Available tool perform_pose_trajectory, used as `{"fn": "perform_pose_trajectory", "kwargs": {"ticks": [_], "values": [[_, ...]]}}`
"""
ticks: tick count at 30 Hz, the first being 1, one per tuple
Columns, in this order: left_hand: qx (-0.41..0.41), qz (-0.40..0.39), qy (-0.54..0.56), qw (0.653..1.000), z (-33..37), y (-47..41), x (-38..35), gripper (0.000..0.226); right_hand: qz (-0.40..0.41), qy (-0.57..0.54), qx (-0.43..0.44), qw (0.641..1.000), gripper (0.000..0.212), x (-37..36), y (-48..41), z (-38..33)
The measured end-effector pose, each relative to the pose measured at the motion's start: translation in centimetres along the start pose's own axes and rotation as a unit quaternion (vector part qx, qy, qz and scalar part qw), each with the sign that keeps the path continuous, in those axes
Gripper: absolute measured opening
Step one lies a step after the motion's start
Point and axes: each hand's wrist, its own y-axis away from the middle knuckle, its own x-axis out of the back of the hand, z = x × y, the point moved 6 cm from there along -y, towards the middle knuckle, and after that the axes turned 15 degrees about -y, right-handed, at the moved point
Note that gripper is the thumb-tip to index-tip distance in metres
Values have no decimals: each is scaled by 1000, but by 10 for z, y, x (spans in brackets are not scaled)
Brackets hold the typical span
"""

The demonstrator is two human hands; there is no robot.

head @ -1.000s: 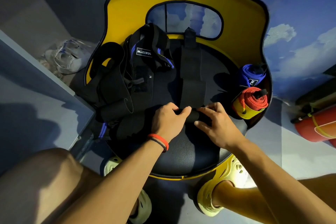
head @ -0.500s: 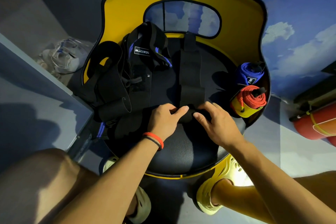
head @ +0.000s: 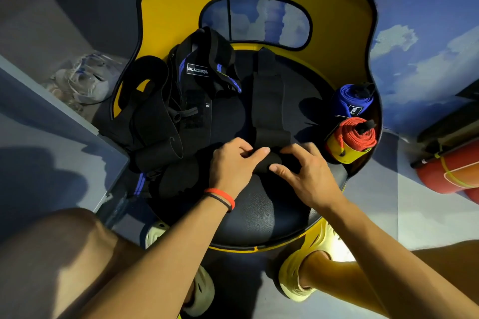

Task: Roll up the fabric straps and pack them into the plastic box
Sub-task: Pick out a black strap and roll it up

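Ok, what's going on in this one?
A person is rolling up a black fabric strap on the black padded seat of a yellow-backed chair. The left hand and right hand both grip the rolled end; the rest lies flat toward the backrest. A blue rolled strap and a red rolled strap sit at the seat's right edge, a pile of loose black straps on the left.

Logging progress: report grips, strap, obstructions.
Left grip, right grip both hold black strap at rolled end. Remainder flat on seat. Strap pile at left, clear.
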Motion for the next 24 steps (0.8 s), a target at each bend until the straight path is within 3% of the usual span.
{"fn": "perform_pose_trajectory", "kwargs": {"ticks": [4, 7, 10, 17, 21, 24], "values": [[31, -55, 65, 996, -9, 3, -3, 18, 13, 21, -8, 1000, 56, -1, -4, -1], [33, -62, 48, 996, -10, 9, -6, 33, 13, 56, 10, 998, 53, -2, -2, -6], [61, -74, 41, 995, -11, 9, -9, 33, 11, 60, 41, 997, 38, -3, 2, -11], [145, -182, 106, 967, -14, 8, -12, 53, -97, 42, 27, 994, 63, 0, 4, -1], [96, -120, -24, 988, -7, -8, -2, 65, -108, 60, 31, 992, 65, 0, 4, -3], [97, -119, 51, 987, -3, -12, -5, 51, -121, 78, 42, 989, 66, -1, 5, -4]]}}
